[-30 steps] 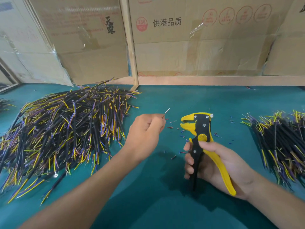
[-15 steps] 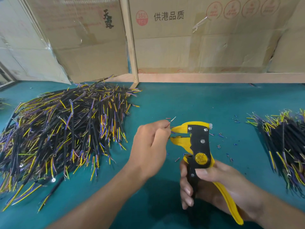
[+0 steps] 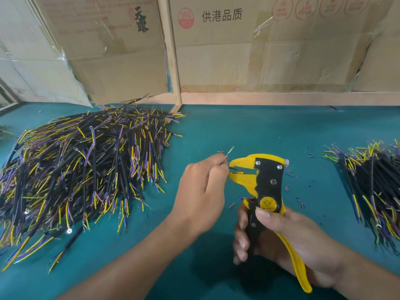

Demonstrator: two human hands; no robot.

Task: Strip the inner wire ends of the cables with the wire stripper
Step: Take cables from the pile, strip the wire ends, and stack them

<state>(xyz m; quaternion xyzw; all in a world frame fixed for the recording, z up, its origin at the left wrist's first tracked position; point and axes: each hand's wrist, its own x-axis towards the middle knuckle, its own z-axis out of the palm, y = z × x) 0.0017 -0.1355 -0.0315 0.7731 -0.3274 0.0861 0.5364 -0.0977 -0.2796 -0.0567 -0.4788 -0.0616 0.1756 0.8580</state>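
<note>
Left hand [image 3: 201, 191] pinches a cable's wire ends [image 3: 230, 150] into the wire stripper [image 3: 267, 187], gripped by right hand [image 3: 298, 245].

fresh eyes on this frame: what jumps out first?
The yellow-and-black wire stripper at centre, gripped by the right hand, with the left hand feeding a thin wire into its open yellow jaws. Then the big heap of black cables at left, and a smaller pile at the right edge.

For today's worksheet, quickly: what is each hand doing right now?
Left hand: closed, pinching a cable's wires at the stripper's mouth.
Right hand: closed around the wire stripper.
</note>
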